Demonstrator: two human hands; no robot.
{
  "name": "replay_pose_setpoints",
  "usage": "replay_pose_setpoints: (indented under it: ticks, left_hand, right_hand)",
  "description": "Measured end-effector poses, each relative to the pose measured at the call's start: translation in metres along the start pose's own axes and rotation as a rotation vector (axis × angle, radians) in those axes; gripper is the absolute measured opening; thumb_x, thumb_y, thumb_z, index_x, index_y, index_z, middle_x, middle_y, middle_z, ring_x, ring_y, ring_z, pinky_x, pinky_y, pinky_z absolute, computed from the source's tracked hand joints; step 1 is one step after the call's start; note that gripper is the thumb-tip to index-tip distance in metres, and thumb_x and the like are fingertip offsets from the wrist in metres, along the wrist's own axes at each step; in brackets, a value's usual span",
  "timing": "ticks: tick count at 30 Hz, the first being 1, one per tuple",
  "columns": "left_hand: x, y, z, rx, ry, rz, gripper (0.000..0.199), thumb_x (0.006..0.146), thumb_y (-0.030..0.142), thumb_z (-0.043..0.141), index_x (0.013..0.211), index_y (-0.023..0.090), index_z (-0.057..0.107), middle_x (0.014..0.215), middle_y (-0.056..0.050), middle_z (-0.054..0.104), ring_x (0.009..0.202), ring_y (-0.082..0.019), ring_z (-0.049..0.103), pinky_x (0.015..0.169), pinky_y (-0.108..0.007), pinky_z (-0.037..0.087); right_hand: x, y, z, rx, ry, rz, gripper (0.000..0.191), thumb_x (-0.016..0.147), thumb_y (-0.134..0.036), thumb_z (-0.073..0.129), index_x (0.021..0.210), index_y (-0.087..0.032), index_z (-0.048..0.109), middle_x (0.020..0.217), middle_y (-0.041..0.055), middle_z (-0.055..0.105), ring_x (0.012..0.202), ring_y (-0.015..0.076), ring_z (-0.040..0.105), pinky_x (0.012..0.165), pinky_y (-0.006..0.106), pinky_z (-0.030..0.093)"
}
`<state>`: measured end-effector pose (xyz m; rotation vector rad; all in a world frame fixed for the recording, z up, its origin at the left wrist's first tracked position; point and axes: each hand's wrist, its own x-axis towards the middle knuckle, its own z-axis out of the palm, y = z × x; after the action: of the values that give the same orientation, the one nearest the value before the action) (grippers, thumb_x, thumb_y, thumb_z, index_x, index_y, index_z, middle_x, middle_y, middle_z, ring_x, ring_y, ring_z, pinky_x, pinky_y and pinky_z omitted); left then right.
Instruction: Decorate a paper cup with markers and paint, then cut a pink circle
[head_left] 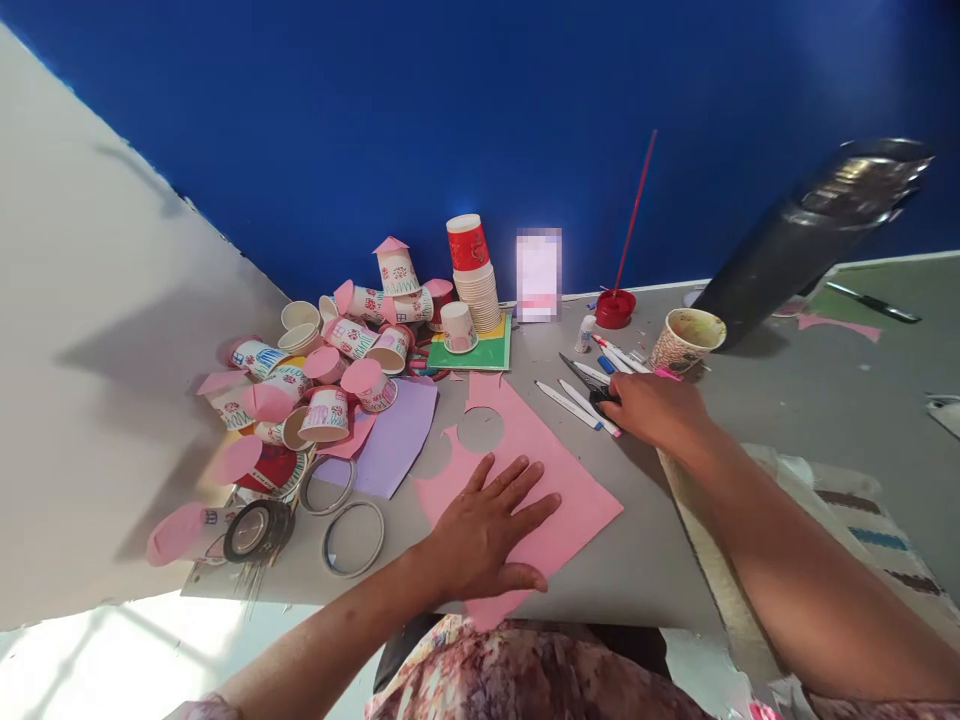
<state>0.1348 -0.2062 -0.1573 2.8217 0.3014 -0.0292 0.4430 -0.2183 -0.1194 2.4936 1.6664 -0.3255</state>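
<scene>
My left hand (491, 530) lies flat with spread fingers on a pink paper sheet (581, 500) that has round cut-outs along its left side. On the right, my right hand (652, 405) is closed around the black handles of scissors (581, 377), whose blades point up and to the left. Several white markers (562, 403) lie beside the scissors, some with blue or pink caps. A glue stick (586, 333) stands just behind them. The fingertips of my right hand are partly hidden.
Decorated paper cups (326, 415) with pink tops crowd the left, beside tape rings (353, 540) and purple paper (401, 430). Stacked cups (477, 290) stand at the back. A patterned cup (686, 340), a dark bottle (795, 245) and folded cloth (847, 510) are on the right.
</scene>
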Motion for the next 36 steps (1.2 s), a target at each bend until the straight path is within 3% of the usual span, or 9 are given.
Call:
replay_pose_setpoints:
  ticks: [5, 14, 17, 20, 24, 27, 30, 32, 36]
  left_hand:
    - [-0.015, -0.006, -0.015, -0.085, -0.107, 0.151, 0.081, 0.096, 0.075, 0.046, 0.163, 0.033, 0.034, 0.175, -0.009, 0.02, 0.162, -0.034, 0.022, 0.131, -0.06, 0.003]
    - [0.002, -0.027, -0.018, -0.09, -0.07, 0.217, 0.073, 0.096, 0.069, 0.053, 0.156, 0.028, 0.048, 0.172, -0.008, 0.032, 0.16, -0.031, 0.028, 0.133, -0.051, 0.005]
    - [0.0, -0.027, -0.027, -0.096, -0.078, 0.18, 0.068, 0.097, 0.062, 0.056, 0.155, 0.027, 0.05, 0.17, -0.011, 0.036, 0.159, -0.035, 0.03, 0.132, -0.057, 0.01]
    - [-0.002, -0.009, -0.031, -0.037, -0.061, 0.113, 0.066, 0.101, 0.061, 0.048, 0.155, 0.023, 0.048, 0.169, -0.018, 0.037, 0.159, -0.038, 0.029, 0.128, -0.066, 0.014]
    - [-0.004, 0.017, -0.018, 0.013, -0.005, -0.074, 0.086, 0.096, 0.077, 0.042, 0.158, 0.018, 0.043, 0.17, -0.022, 0.031, 0.16, -0.043, 0.025, 0.124, -0.071, 0.023]
    - [-0.004, 0.019, -0.002, 0.011, 0.007, -0.085, 0.091, 0.094, 0.08, 0.04, 0.161, 0.019, 0.038, 0.172, -0.021, 0.027, 0.16, -0.041, 0.024, 0.126, -0.07, 0.02]
    - [-0.002, 0.012, 0.003, -0.015, 0.023, -0.054, 0.088, 0.095, 0.079, 0.04, 0.162, 0.023, 0.035, 0.173, -0.016, 0.024, 0.162, -0.037, 0.021, 0.129, -0.066, 0.015]
    - [-0.001, 0.009, 0.001, -0.037, 0.017, -0.028, 0.086, 0.095, 0.078, 0.041, 0.162, 0.024, 0.036, 0.173, -0.016, 0.026, 0.162, -0.036, 0.02, 0.13, -0.064, 0.014]
    - [-0.006, 0.016, -0.006, -0.041, 0.024, -0.057, 0.082, 0.096, 0.075, 0.043, 0.159, 0.022, 0.041, 0.171, -0.02, 0.03, 0.162, -0.038, 0.021, 0.128, -0.067, 0.017]
  right_hand:
    - [-0.001, -0.001, 0.0, -0.005, 0.016, -0.002, 0.032, 0.098, -0.035, 0.049, 0.11, -0.018, 0.073, 0.116, 0.0174, 0.078, 0.106, 0.0355, 0.073, 0.078, 0.04, 0.051]
    - [0.002, -0.001, 0.004, -0.038, 0.038, 0.025, 0.034, 0.096, -0.039, 0.052, 0.109, -0.017, 0.074, 0.109, 0.0191, 0.078, 0.105, 0.0362, 0.073, 0.078, 0.04, 0.05]
    - [0.002, -0.001, 0.003, -0.043, 0.049, 0.017, 0.034, 0.095, -0.039, 0.052, 0.108, -0.018, 0.075, 0.112, 0.018, 0.078, 0.104, 0.0353, 0.072, 0.078, 0.04, 0.05]
    - [0.001, 0.0, 0.002, -0.04, 0.061, 0.015, 0.033, 0.095, -0.04, 0.053, 0.105, -0.018, 0.076, 0.109, 0.0183, 0.078, 0.1, 0.0345, 0.073, 0.074, 0.038, 0.048]
    - [0.001, 0.002, 0.001, -0.028, 0.093, 0.017, 0.028, 0.094, -0.039, 0.056, 0.099, -0.019, 0.076, 0.103, 0.0158, 0.079, 0.094, 0.0321, 0.072, 0.068, 0.035, 0.044]
    - [-0.003, -0.003, 0.0, 0.018, 0.206, 0.015, 0.027, 0.095, -0.036, 0.054, 0.099, -0.021, 0.075, 0.097, 0.0124, 0.079, 0.089, 0.0292, 0.072, 0.066, 0.033, 0.041]
    - [-0.01, -0.016, 0.002, 0.188, 0.431, -0.104, 0.024, 0.096, -0.03, 0.052, 0.093, -0.021, 0.073, 0.089, 0.0085, 0.078, 0.081, 0.0244, 0.07, 0.065, 0.032, 0.039]
    - [-0.017, -0.028, 0.007, 0.302, 0.505, -0.298, 0.021, 0.096, -0.028, 0.053, 0.09, -0.02, 0.072, 0.089, 0.007, 0.077, 0.08, 0.0217, 0.068, 0.068, 0.031, 0.041]
    - [-0.027, -0.052, 0.024, 0.317, 0.305, -0.643, 0.016, 0.098, -0.027, 0.056, 0.095, -0.02, 0.071, 0.094, 0.0064, 0.075, 0.088, 0.0212, 0.067, 0.076, 0.031, 0.045]
